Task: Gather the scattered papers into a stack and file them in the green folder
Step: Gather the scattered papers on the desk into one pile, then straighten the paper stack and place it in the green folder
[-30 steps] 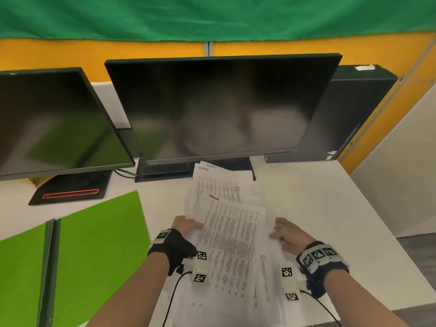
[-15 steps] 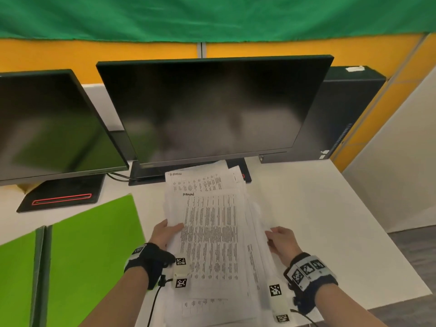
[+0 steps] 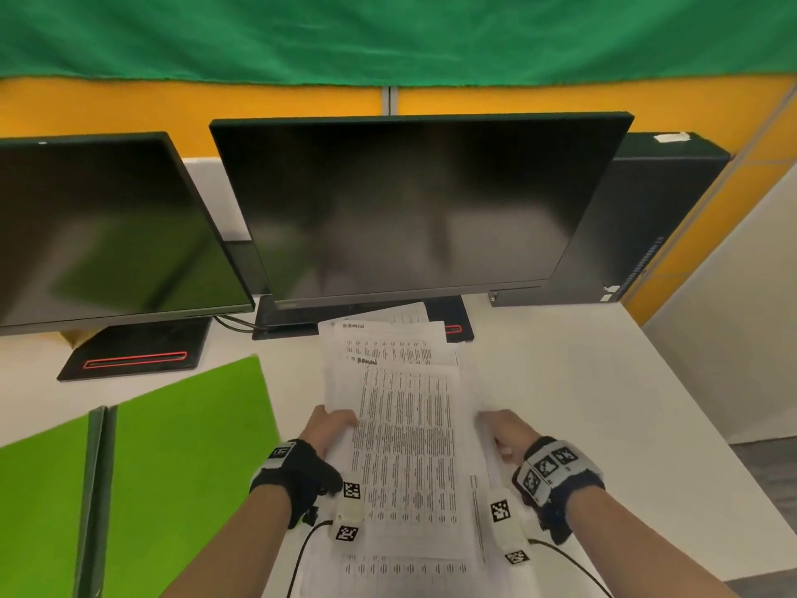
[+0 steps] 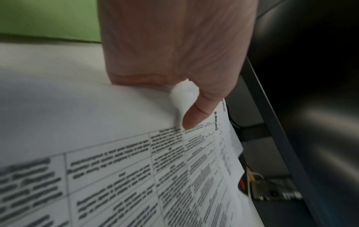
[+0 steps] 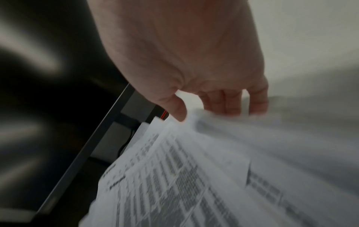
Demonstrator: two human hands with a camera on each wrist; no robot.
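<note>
A loose stack of printed papers [image 3: 405,433] lies lengthwise on the white desk [image 3: 560,381] in front of me, its sheets fanned at the far end. My left hand [image 3: 330,425] grips its left edge, with the thumb [image 4: 196,113] on the top sheet [image 4: 116,153] and the other fingers hidden beneath. My right hand [image 3: 504,429] holds the right edge, thumb [image 5: 176,110] on top of the papers [image 5: 184,176] and fingers curled at the side. The green folder [image 3: 181,459] lies open to the left, apart from the papers.
Two dark monitors [image 3: 409,205] [image 3: 99,235] stand on black bases at the back, and the stack's far end reaches the middle monitor's base [image 3: 457,321]. A black computer case [image 3: 655,217] stands at the back right. Bare desk extends to the right.
Both hands have drawn the sheets closer together and turned the pile straighter; it now lies more squarely in line with me. The hands still hold the two side edges.
</note>
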